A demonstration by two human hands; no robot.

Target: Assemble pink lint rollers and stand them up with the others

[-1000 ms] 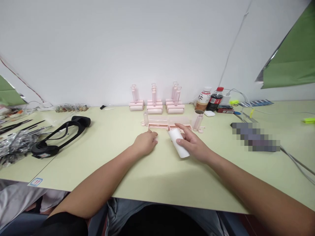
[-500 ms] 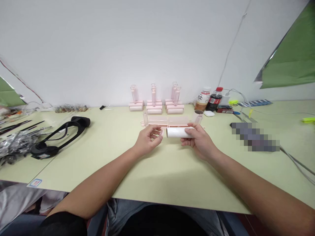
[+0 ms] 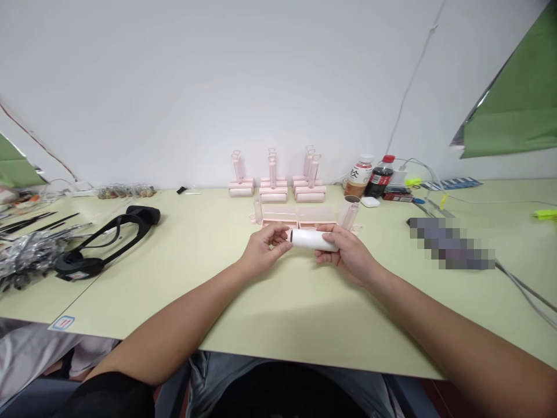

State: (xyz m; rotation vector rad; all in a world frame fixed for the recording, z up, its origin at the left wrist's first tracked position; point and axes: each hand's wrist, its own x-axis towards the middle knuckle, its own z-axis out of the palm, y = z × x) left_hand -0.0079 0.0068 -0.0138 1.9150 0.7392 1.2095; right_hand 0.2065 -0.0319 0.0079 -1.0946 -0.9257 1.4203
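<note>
Your right hand point(image 3: 347, 251) pinches the right end of the white roll point(image 3: 310, 239), held over the near side of the pink box point(image 3: 300, 216). Some of those fingertips are hidden behind the roll. Your left hand point(image 3: 266, 248) is curled at the roll's left end; you can't tell if its grip is pressed together or pinching. The roll covers part of the box, and blur squares hide the thing point(image 3: 450, 242) at right on the surface point(image 3: 313, 325).

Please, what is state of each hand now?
Left hand: curled at white roll's end; grip cannot be told.
Right hand: closed, holding white roll.
</note>
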